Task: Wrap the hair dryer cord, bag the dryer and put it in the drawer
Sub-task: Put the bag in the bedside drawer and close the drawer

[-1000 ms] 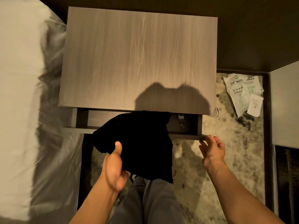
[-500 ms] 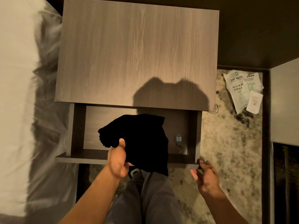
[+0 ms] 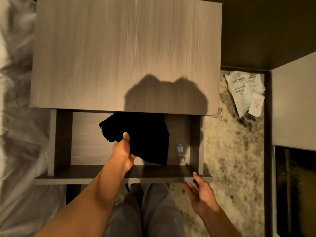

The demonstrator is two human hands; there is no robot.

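A black cloth bag (image 3: pixel 143 137) hangs over the inside of the pulled-out drawer (image 3: pixel 119 175) of the wooden nightstand (image 3: pixel 119 48). My left hand (image 3: pixel 124 151) grips the bag at its gathered left end, thumb on top. The hair dryer and its cord are hidden, presumably inside the bag. My right hand (image 3: pixel 200 192) hovers just off the drawer's front right corner, fingers spread, holding nothing.
A small metal key and tag (image 3: pixel 180 151) lie in the drawer's right part. The bed with white linen (image 3: pixel 15 117) runs along the left. White paper packets (image 3: pixel 244 93) lie on the mottled carpet to the right, near a pale cabinet (image 3: pixel 294 103). My legs stand below the drawer.
The drawer has slid out from nearly shut to wide open. My right hand has come off its front edge. My left hand has carried the bag forward over the drawer's inside.
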